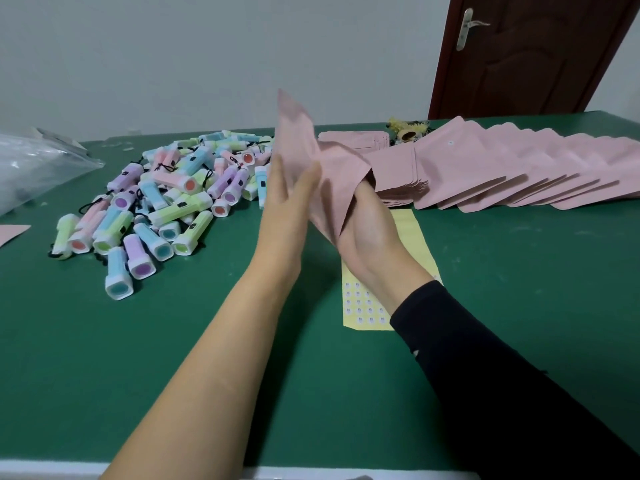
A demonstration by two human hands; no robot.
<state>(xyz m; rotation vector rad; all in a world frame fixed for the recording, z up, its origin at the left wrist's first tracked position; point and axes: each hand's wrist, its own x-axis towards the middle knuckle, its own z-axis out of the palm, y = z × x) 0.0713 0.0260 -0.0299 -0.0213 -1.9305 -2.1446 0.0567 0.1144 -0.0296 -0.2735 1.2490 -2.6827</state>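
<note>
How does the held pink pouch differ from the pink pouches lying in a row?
The held pouch is lifted, opened and bent, with the right hand reaching into it; the row pouches lie flat and overlapped on the table. Both are pink.

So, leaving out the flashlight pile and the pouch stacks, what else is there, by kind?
Held pouch: 1
Sticker sheet: 1
Clear bag: 1
Dried flower bunch: 1
Pink piece at the left edge, cut off by the frame: 1
Total: 5
</note>
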